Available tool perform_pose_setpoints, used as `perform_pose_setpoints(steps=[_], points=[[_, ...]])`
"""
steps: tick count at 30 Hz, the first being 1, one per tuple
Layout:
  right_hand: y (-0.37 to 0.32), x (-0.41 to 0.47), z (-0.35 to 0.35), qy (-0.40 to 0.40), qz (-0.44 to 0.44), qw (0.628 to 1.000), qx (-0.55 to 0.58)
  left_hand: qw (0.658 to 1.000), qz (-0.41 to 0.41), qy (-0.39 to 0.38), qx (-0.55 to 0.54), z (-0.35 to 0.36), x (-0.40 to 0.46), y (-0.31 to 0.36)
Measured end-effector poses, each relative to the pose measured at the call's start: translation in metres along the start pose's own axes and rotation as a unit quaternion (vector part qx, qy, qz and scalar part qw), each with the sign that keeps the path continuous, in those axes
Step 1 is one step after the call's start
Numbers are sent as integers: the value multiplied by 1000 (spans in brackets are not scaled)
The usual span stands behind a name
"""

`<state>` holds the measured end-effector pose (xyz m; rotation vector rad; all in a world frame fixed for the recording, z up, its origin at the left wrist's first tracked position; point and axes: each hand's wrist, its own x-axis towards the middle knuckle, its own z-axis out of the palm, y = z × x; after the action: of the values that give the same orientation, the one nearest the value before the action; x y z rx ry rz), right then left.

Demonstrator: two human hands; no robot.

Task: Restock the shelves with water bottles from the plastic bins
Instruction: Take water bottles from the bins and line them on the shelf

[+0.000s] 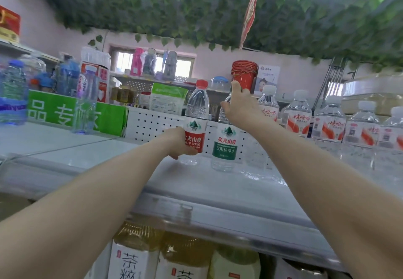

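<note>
A red-capped water bottle (197, 112) with a red label stands on the white top shelf (122, 158). My left hand (177, 141) grips it around the label. Just to its right stands a green-labelled water bottle (225, 145). My right hand (239, 106) holds the top of that bottle, covering its cap and neck. Both arms reach forward over the shelf edge.
A row of white-capped water bottles (298, 115) with red-and-white labels fills the shelf to the right. A perforated white back panel (148, 126) and a green sign (56, 110) stand behind. Blue-tinted bottles (13, 95) sit at far left. Tea bottles (135, 254) fill the shelf below.
</note>
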<state>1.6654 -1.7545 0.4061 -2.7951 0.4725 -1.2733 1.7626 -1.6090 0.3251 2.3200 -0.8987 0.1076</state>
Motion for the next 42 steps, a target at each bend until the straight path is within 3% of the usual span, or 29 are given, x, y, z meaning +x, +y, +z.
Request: perform_pose_setpoints(steps=[10, 30, 33, 36, 42], points=[[2, 2, 1, 3, -5, 1000, 7, 999, 4, 33, 34, 12, 13, -1], [-2, -8, -5, -33, 24, 999, -1, 999, -20, -4, 35, 2, -9, 10], [-5, -15, -10, -16, 22, 999, -26, 999, 0, 18, 38, 0, -17, 10], [-10, -31, -20, 18, 2, 999, -49, 994, 37, 92, 50, -9, -34, 8], [-16, -97, -54, 37, -64, 988, -133, 971, 161, 156, 88, -24, -89, 9]])
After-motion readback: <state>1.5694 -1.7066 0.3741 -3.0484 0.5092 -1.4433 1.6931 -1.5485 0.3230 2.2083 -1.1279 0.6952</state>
